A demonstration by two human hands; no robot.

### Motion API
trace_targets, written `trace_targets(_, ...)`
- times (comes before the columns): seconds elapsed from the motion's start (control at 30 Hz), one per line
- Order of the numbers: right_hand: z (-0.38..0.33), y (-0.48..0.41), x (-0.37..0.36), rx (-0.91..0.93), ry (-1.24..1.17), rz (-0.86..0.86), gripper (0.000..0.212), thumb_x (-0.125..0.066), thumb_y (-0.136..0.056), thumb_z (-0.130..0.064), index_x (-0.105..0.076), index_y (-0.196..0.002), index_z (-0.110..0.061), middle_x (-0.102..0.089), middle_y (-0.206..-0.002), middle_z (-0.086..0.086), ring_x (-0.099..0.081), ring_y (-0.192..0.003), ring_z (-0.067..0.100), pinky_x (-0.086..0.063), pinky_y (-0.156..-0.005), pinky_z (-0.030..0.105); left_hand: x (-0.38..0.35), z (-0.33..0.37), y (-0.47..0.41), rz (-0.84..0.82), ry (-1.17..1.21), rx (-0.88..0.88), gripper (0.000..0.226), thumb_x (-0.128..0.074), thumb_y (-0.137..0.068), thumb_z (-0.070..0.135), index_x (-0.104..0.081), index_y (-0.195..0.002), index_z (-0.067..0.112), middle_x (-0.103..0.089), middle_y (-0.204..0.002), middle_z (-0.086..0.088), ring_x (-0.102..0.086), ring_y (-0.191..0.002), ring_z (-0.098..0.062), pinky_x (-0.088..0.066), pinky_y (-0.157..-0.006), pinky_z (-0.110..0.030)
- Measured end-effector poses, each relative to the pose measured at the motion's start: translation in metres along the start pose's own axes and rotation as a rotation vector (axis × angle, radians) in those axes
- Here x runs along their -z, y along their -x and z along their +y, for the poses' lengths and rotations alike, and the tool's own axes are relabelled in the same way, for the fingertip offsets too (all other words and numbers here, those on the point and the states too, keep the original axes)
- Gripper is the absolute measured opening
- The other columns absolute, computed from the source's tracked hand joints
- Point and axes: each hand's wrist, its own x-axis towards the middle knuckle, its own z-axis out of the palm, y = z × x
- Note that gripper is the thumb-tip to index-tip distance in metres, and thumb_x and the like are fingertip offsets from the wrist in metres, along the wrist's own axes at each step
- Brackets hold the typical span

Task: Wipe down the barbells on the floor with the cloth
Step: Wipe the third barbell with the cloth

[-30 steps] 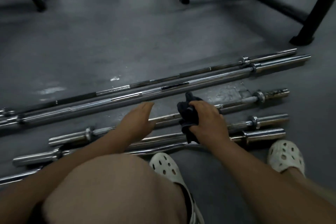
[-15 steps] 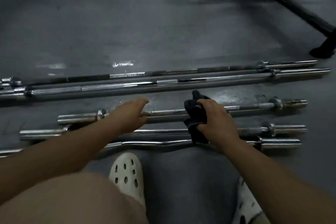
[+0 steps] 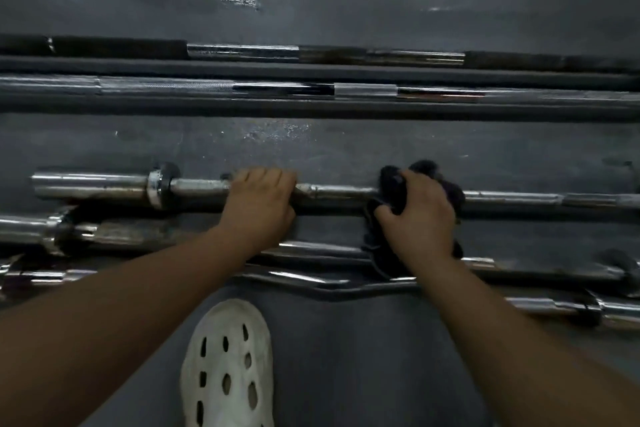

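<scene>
Chrome bars lay side by side across the dark grey floor (image 3: 346, 149), running from the left edge of the view to the right. At the far left, the thick sleeve and collar (image 3: 157, 185) of a short barbell (image 3: 336, 192) showed, with the ends of two more bars (image 3: 114, 236) just beside it, nearer the person. Next along, the left hand (image 3: 259, 204) rested over the short barbell's shaft, its fingers curled around the metal and its grip closed on it. Below the hands, a white clog (image 3: 227, 367) with oval holes stood on the floor. Further right, the right hand (image 3: 420, 215) was clamped on a dark cloth (image 3: 391, 191), pressing it around the same shaft so that folds bunched out above and below the fingers. A bent curl bar (image 3: 322, 279) lay between the forearms, close to the clog. Beyond the hands, well apart from them, two long barbells (image 3: 214, 88) stretched across the whole width, the farther one (image 3: 242, 51) partly dark along its length.
</scene>
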Motion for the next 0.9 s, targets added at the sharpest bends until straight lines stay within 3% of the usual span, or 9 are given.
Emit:
trace_targets(0.1, -0.058, -0.005, -0.033, 0.275, 0.071, -0.020, 0.064, -0.071, -0.063, -0.035, -0.061, -0.125, -0.022, -0.065, -0.117, 0.004, -0.060, -0.106, 0.029, -0.044, -0.095, 0.044, 0.015, -0.003, -0.027, -0.183, 0.021, 0.007, 0.030, -0.062, -0.082, 0.051, -0.057, -0.098, 0.025, -0.066, -0.094, -0.001, -0.063, -0.088, -0.027, -0.043, -0.073, -0.034)
trace_targets(0.23, -0.060, -0.025, -0.020, 0.518, 0.155, -0.167, 0.076, -0.076, -0.064, -0.037, -0.054, -0.136, -0.023, -0.061, -0.129, 0.004, -0.060, -0.111, 0.027, -0.046, -0.096, 0.042, 0.043, -0.023, -0.078, -0.793, 0.349, 0.032, 0.021, -0.069, -0.081, 0.045, -0.063, -0.090, 0.026, -0.068, -0.092, 0.001, -0.061, -0.080, -0.017, -0.048, -0.076, -0.031)
trace_targets(0.3, -0.014, -0.038, -0.001, 0.492, 0.204, -0.176, 0.076, -0.079, -0.060, -0.033, -0.056, -0.132, -0.020, -0.064, -0.125, 0.008, -0.062, -0.107, 0.032, -0.050, -0.092, 0.043, 0.042, -0.023, -0.076, -0.682, 0.254, -0.045, 0.024, -0.065, -0.082, 0.045, -0.060, -0.096, 0.027, -0.066, -0.095, 0.003, -0.062, -0.084, -0.019, -0.044, -0.072, -0.031)
trace_targets(0.37, 0.032, -0.042, 0.016, 0.305, 0.274, -0.087, 0.074, -0.081, -0.059, -0.027, -0.058, -0.129, -0.016, -0.064, -0.122, 0.011, -0.062, -0.106, 0.035, -0.049, -0.092, 0.045, 0.028, -0.012, -0.053, -0.286, 0.077, -0.094, 0.026, -0.062, -0.085, 0.045, -0.055, -0.100, 0.025, -0.065, -0.097, 0.001, -0.063, -0.090, -0.026, -0.042, -0.069, -0.033)
trace_targets(0.43, 0.039, -0.037, 0.012, 0.123, 0.284, 0.002, 0.066, -0.078, -0.061, -0.026, -0.060, -0.124, -0.017, -0.065, -0.118, 0.011, -0.060, -0.105, 0.036, -0.046, -0.091, 0.046, 0.020, -0.001, -0.036, -0.127, 0.061, -0.077, 0.027, -0.064, -0.085, 0.045, -0.054, -0.098, 0.025, -0.066, -0.095, -0.001, -0.064, -0.088, -0.028, -0.044, -0.068, -0.034)
trace_targets(0.63, -0.064, -0.024, -0.028, 0.474, 0.139, -0.146, 0.071, -0.075, -0.059, -0.030, -0.059, -0.128, -0.020, -0.064, -0.121, 0.006, -0.061, -0.104, 0.031, -0.048, -0.090, 0.044, 0.042, -0.017, -0.089, -0.815, 0.365, -0.037, 0.021, -0.068, -0.083, 0.043, -0.057, -0.087, 0.026, -0.067, -0.095, -0.003, -0.060, -0.081, -0.020, -0.042, -0.073, -0.028)
trace_targets(0.73, -0.020, -0.043, -0.005, 0.509, 0.219, -0.182, 0.076, -0.079, -0.060, -0.036, -0.057, -0.132, -0.021, -0.066, -0.124, 0.007, -0.064, -0.104, 0.031, -0.050, -0.090, 0.041, 0.035, -0.014, -0.066, -0.407, 0.124, -0.095, 0.027, -0.061, -0.086, 0.048, -0.053, -0.099, 0.025, -0.066, -0.105, -0.003, -0.062, -0.094, -0.027, -0.039, -0.070, -0.031)
trace_targets(0.8, 0.013, -0.043, 0.008, 0.280, 0.261, -0.091, 0.074, -0.082, -0.061, -0.036, -0.058, -0.130, -0.020, -0.068, -0.118, 0.009, -0.064, -0.102, 0.034, -0.050, -0.090, 0.043, 0.022, -0.004, -0.035, -0.109, 0.096, -0.098, 0.027, -0.062, -0.086, 0.042, -0.052, -0.103, 0.024, -0.066, -0.103, -0.004, -0.062, -0.095, -0.030, -0.041, -0.071, -0.035)
trace_targets(0.9, -0.018, -0.036, -0.014, 0.141, 0.270, -0.047, 0.058, -0.079, -0.064, -0.032, -0.062, -0.119, -0.020, -0.067, -0.108, 0.010, -0.062, -0.098, 0.035, -0.048, -0.087, 0.043, 0.023, -0.005, -0.048, -0.341, 0.164, -0.060, 0.029, -0.064, -0.085, 0.046, -0.056, -0.104, 0.025, -0.064, -0.095, -0.001, -0.063, -0.089, -0.027, -0.043, -0.070, -0.033)
